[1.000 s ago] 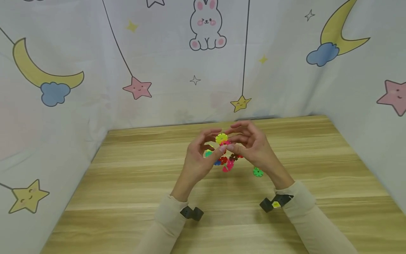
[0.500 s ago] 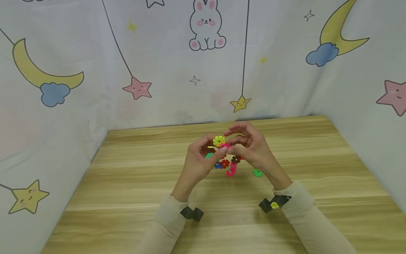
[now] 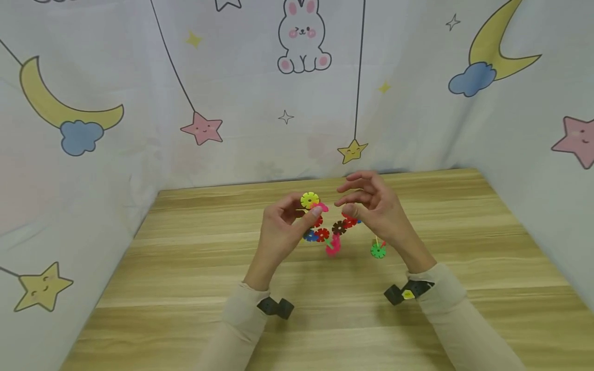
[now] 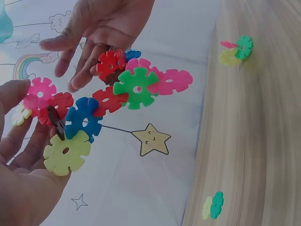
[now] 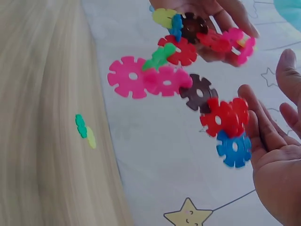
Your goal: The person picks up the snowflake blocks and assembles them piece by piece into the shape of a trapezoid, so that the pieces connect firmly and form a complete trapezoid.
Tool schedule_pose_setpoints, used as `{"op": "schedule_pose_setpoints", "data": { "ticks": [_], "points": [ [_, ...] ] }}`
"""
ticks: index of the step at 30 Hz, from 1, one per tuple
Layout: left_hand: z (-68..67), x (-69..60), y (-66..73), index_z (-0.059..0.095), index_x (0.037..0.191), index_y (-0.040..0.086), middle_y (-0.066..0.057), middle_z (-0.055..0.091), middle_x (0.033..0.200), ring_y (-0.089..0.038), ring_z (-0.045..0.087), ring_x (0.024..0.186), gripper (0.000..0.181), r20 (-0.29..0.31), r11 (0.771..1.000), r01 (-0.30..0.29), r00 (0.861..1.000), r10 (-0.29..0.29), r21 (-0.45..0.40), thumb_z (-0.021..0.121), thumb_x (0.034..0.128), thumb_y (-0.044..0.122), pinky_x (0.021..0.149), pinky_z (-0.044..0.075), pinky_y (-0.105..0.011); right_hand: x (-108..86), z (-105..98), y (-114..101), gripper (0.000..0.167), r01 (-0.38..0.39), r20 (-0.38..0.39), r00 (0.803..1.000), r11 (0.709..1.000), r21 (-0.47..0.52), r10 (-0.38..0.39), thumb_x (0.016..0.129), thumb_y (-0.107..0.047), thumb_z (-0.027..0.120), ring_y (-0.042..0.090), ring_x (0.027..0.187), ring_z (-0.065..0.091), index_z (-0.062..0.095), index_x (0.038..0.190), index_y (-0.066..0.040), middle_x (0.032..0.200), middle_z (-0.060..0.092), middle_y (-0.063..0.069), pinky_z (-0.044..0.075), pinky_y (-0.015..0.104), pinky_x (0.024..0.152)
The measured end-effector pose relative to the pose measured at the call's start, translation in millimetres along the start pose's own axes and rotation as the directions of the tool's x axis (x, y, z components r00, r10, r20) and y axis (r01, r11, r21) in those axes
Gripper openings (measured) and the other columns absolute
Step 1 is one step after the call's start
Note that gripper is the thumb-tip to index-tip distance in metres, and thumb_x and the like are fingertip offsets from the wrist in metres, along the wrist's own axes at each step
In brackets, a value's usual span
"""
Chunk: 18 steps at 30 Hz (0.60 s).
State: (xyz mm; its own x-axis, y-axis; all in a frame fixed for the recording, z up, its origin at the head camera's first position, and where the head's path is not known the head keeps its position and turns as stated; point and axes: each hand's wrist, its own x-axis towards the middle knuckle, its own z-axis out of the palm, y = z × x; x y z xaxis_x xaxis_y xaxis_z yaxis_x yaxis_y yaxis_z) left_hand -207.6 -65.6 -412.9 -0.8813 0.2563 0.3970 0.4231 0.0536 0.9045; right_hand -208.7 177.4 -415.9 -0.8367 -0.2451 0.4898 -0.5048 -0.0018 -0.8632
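Observation:
A chain of notched plastic snowflake discs hangs in the air, with pink, red, brown, blue, green and yellow pieces linked together. At its upper left end, my left hand (image 3: 280,229) pinches a pink disc (image 3: 321,207) between thumb and fingers, beside a yellow disc (image 3: 310,200). The chain dips through a blue disc (image 4: 83,117) and a green disc (image 4: 137,88) to the pink discs (image 5: 129,77), then rises to the right. My right hand (image 3: 382,214) is at that far end, fingers loosely bent and apart, close to the red discs (image 5: 217,117) and a blue disc (image 5: 234,149). Whether it touches them is unclear.
Loose discs lie on the wooden table (image 3: 417,319): a green disc (image 3: 378,251) with yellow and red pieces beside it, and another green disc (image 4: 217,205) against a yellow one. A printed white curtain (image 3: 250,144) stands behind the table.
My left hand has shifted left with the chain. The right hand has come away from the pinched pink disc, rightward, and the chain's right part shows more fully.

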Motion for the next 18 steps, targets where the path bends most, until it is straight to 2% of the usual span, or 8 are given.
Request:
{"op": "schedule_pose_setpoints", "data": {
  "ticks": [4, 7, 11, 13, 18],
  "points": [
    [-11.0, 2.1, 1.4, 0.074, 0.124, 0.006, -0.012, 0.076, 0.117, -0.016, 0.073, 0.098, 0.028, -0.017, 1.000, 0.016, 1.000, -0.016, 0.008, 0.078, 0.0985, 0.015, 0.089, 0.063, -0.023, 0.9, -8.2, -1.6, 0.045, -0.014, -0.037, 0.999, 1.000, 0.003, 0.014, 0.103, -0.006, 0.071, 0.010, 0.106, 0.079, 0.052, 0.143, -0.012, 0.126, 0.072, 0.000, 0.064, 0.024, 0.091],
    [-22.0, 3.9, 3.7, 0.073, 0.124, 0.003, -0.007, 0.076, 0.113, -0.014, 0.073, 0.096, 0.029, -0.027, 1.000, 0.016, 0.999, -0.017, -0.016, 0.077, 0.0981, 0.013, 0.085, 0.064, -0.024, 0.9, -13.1, -0.3, 0.043, -0.019, -0.058, 0.998, 1.000, 0.021, 0.020, 0.104, -0.006, 0.069, 0.011, 0.106, 0.079, 0.052, 0.142, -0.012, 0.126, 0.072, 0.007, 0.064, 0.026, 0.096],
    [-42.7, 4.8, 6.2, 0.071, 0.126, 0.001, 0.004, 0.076, 0.108, -0.012, 0.072, 0.096, 0.030, -0.048, 1.000, 0.012, 0.999, -0.013, -0.020, 0.075, 0.0983, 0.011, 0.084, 0.064, -0.023, 1.9, -15.9, 6.4, 0.040, -0.021, -0.067, 0.997, 0.998, 0.056, 0.025, 0.105, -0.005, 0.068, 0.013, 0.106, 0.079, 0.053, 0.141, -0.011, 0.127, 0.071, 0.016, 0.063, 0.028, 0.099],
    [-54.4, 4.4, 6.4, 0.070, 0.129, 0.001, 0.008, 0.075, 0.108, -0.011, 0.072, 0.097, 0.031, -0.057, 1.000, 0.015, 0.998, -0.015, -0.005, 0.074, 0.0992, 0.011, 0.086, 0.063, -0.021, 2.6, -16.1, 11.6, 0.038, -0.035, -0.061, 0.997, 0.997, 0.063, 0.039, 0.106, -0.006, 0.067, 0.013, 0.107, 0.079, 0.053, 0.141, -0.012, 0.127, 0.072, 0.015, 0.062, 0.026, 0.099],
    [-78.4, 2.5, 6.1, 0.068, 0.130, 0.002, 0.010, 0.075, 0.109, -0.010, 0.071, 0.099, 0.030, -0.075, 1.000, 0.025, 0.997, -0.025, -0.003, 0.072, 0.1007, 0.007, 0.087, 0.064, -0.021, 3.5, -15.5, 27.5, 0.036, -0.072, -0.045, 0.996, 0.997, 0.035, 0.074, 0.107, -0.008, 0.065, 0.011, 0.109, 0.078, 0.053, 0.141, -0.010, 0.129, 0.072, 0.017, 0.062, 0.025, 0.099]
  ]
}}
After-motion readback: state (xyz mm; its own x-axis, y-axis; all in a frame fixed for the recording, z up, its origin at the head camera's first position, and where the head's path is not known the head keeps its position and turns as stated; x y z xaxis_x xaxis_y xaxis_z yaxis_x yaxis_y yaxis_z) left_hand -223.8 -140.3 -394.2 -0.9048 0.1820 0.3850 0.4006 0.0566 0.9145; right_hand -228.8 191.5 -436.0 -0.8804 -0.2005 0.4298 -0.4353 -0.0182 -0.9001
